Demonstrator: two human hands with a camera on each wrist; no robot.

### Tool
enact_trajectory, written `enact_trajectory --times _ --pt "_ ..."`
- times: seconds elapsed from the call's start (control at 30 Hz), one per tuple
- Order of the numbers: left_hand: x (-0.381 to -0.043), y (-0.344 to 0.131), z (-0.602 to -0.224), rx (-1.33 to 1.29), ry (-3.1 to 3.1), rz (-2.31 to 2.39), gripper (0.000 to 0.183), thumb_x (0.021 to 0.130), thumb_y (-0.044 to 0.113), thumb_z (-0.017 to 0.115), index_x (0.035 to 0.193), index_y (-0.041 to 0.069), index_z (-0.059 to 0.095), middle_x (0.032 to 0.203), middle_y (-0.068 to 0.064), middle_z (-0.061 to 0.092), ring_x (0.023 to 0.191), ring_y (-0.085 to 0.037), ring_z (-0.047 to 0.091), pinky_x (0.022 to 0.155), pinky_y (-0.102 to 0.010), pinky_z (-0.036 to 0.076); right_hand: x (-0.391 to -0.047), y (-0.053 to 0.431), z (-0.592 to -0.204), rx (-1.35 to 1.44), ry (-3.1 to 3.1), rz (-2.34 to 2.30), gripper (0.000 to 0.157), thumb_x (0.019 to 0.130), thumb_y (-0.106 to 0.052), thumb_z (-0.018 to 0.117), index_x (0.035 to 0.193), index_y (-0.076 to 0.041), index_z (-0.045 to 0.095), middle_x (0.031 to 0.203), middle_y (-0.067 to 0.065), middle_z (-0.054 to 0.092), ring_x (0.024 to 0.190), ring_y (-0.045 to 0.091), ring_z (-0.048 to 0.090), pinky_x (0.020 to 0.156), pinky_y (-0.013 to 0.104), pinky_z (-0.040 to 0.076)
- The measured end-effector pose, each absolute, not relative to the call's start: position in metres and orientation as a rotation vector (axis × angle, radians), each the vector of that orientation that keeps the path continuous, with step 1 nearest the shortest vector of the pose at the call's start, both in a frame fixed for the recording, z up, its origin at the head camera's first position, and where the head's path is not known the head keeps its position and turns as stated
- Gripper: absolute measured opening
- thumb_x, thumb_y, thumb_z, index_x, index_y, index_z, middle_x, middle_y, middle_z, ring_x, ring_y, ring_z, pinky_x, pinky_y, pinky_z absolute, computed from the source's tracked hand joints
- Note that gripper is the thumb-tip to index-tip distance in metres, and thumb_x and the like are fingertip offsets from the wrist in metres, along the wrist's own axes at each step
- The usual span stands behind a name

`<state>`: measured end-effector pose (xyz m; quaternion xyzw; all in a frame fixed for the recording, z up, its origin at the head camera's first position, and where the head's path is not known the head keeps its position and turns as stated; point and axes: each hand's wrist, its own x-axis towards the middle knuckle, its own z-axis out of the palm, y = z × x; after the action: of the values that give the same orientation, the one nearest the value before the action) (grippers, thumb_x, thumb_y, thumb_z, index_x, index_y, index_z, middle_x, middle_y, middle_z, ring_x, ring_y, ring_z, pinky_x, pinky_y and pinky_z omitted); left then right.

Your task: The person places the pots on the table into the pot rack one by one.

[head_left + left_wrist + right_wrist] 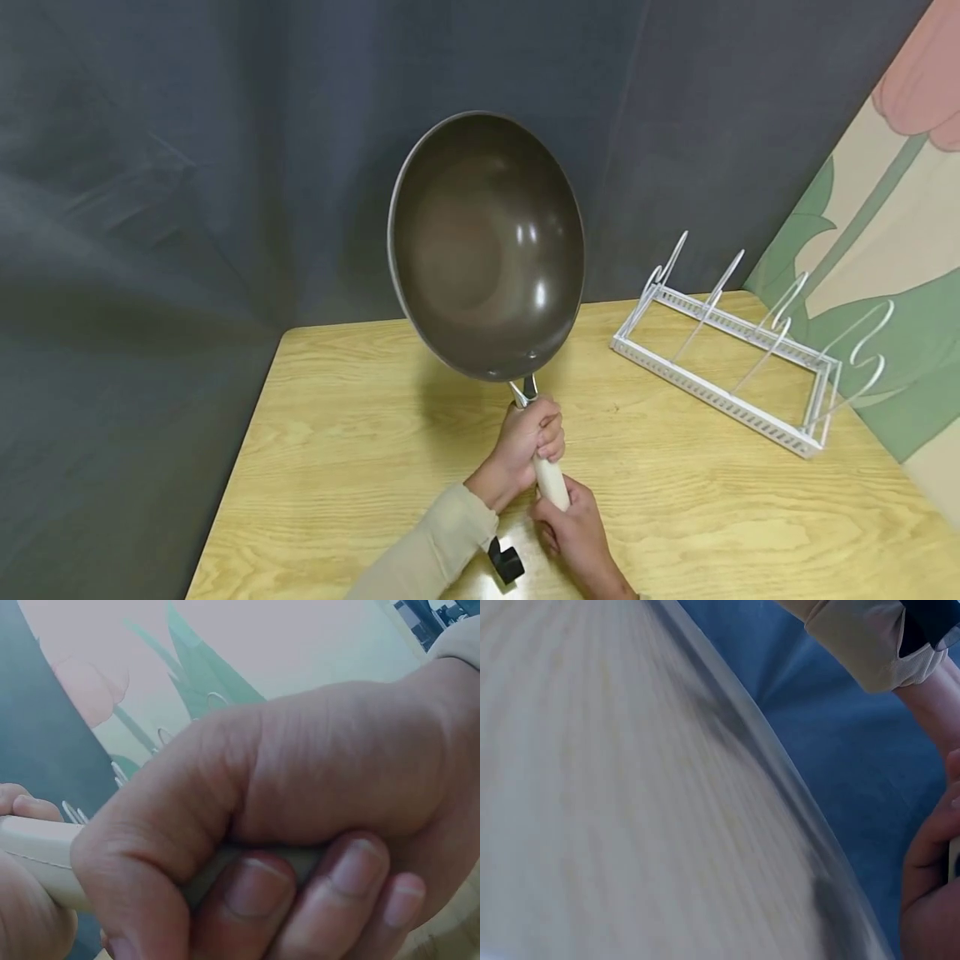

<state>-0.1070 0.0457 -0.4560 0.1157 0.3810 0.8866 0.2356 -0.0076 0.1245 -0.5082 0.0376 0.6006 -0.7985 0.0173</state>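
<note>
A deep wok with a brown inside and a cream handle is tilted up, its bowl away from me and its inside facing me. My left hand grips the handle close to the bowl, fingers curled round it. Lower down, my right hand holds the handle's end. In the left wrist view, my left hand wraps the cream handle, with part of the other hand at the left edge.
A white wire rack with several curved dividers stands on the wooden table at the right. Behind the table hangs a dark curtain. A wall with painted flowers borders the right side. A black object shows beside the left sleeve.
</note>
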Motion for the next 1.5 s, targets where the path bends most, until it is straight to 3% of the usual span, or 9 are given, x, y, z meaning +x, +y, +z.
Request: enact_trajectory --times 0.2,0.33,0.63,0.97,1.3,1.5 --pt "-0.106 0.049 -0.450 0.260 1.125 2.410 0.029 0.083 0.012 0.054 0.061 0.017 0.035 0.044 0.006 0.031 0.034 -0.002 0.029 0.036 -0.017 0.026 -0.010 0.126 -0.507 0.114 1.809 -2.493 0.016 0.082 0.002 0.056 0.073 -0.002 0.044 0.044 -0.003 0.036 0.032 0.007 0.029 0.027 0.028 0.017" --pt "-0.110 0.053 -0.446 0.255 1.175 2.387 0.030 0.083 0.012 0.054 0.060 0.017 0.035 0.044 0.005 0.030 0.034 -0.004 0.028 0.036 -0.018 0.026 -0.015 0.127 -0.507 0.115 1.748 -2.520 0.019 0.086 -0.002 0.056 0.072 -0.004 0.043 0.044 -0.004 0.036 0.031 0.006 0.029 0.028 0.030 0.015" --pt "-0.111 0.077 -0.435 0.253 1.264 2.316 0.032 0.082 0.011 0.056 0.057 0.015 0.037 0.043 0.003 0.031 0.035 -0.007 0.029 0.035 -0.021 0.026 -0.014 0.139 -0.506 -0.009 1.592 -2.682 0.017 0.084 0.003 0.054 0.073 -0.008 0.047 0.046 -0.008 0.034 0.033 0.002 0.026 0.031 0.039 0.002" --pt "-0.113 0.101 -0.422 0.258 1.363 2.252 0.024 0.079 0.012 0.054 0.060 0.017 0.041 0.043 0.001 0.031 0.035 -0.009 0.029 0.035 -0.021 0.027 -0.019 0.155 -0.501 -0.131 1.560 -2.697 0.028 0.085 0.004 0.046 0.064 -0.014 0.040 0.047 -0.009 0.035 0.034 0.003 0.026 0.030 0.036 0.004" --pt "-0.114 0.120 -0.413 0.249 1.415 2.239 0.032 0.081 0.012 0.055 0.054 0.017 0.038 0.042 0.000 0.032 0.034 -0.009 0.029 0.033 -0.021 0.026 -0.020 0.168 -0.494 -0.243 1.389 -2.739 0.029 0.084 0.008 0.036 0.068 -0.013 0.048 0.048 -0.008 0.033 0.035 0.010 0.017 0.029 0.030 0.008" --pt "-0.115 0.125 -0.408 0.277 1.488 2.242 0.035 0.081 0.011 0.055 0.052 0.016 0.036 0.042 0.001 0.033 0.034 -0.009 0.029 0.032 -0.020 0.025 -0.023 0.170 -0.489 -0.320 1.276 -2.749 0.032 0.084 0.008 0.029 0.065 -0.013 0.045 0.047 -0.005 0.027 0.035 0.012 0.015 0.029 0.028 0.009"
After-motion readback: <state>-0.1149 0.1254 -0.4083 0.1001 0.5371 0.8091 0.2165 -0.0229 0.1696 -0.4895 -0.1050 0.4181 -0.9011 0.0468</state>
